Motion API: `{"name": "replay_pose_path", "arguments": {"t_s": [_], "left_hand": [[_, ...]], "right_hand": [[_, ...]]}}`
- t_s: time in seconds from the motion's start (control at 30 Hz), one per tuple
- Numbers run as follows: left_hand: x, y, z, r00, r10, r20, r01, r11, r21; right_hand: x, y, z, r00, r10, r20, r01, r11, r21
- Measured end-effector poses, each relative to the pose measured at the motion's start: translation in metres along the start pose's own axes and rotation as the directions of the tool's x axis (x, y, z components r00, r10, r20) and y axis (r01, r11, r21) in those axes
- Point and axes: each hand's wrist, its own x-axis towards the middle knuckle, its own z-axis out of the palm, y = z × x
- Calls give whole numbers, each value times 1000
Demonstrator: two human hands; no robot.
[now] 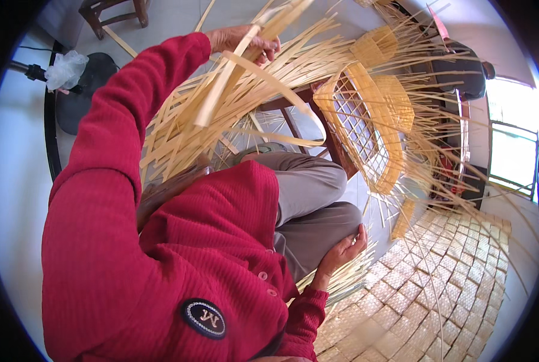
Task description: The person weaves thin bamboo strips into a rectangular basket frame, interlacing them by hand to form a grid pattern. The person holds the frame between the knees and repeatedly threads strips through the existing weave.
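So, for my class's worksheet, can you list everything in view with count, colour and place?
Held strips: a few, pale yellow, in the left hand
Loose strips: many, pale yellow, heaped beyond the lap
Lattice piece: one, golden, right of centre
Woven pieces: several, golden, around the lattice piece
Woven blocks: many, pale gold, rows at lower right
Stool: one, brown, upper left
Round base: one, black, left
Plastic bag: one, clear, above the base
Other person: one, dark clothing, upper right
Window: one, bright, far right
Sweater: one, red, worn
Trousers: one pair, grey, worn
Left hand: one, raised, top centre
Right hand: one, by the right knee
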Motion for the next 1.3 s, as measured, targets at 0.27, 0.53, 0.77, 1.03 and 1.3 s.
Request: {"name": "replay_pose_path", "arguments": {"t_s": [0.27, 0.53, 0.77, 1.03, 1.3], "left_hand": [[33, 82, 9, 824, 544, -155, -560, 747, -357], [7, 136, 71, 848, 528, 47, -499, 825, -265], [-39, 132, 62, 868, 467, 168, -472, 881, -8], [-83, 177, 56, 949, 174, 263, -236, 945, 226], [-86, 127, 88, 895, 219, 390, -289, 949, 130]], "right_hand": [[-3, -26, 2, 996, -83, 28, 82, 996, 41], [70, -142, -13, 934, -128, -333, 312, 749, 585], [95, -178, -37, 943, -97, -319, 331, 373, 867], [125, -237, 88, 936, -352, -7, 261, 681, 684], [107, -258, 132, 442, -526, 727, -478, 548, 687]]}}
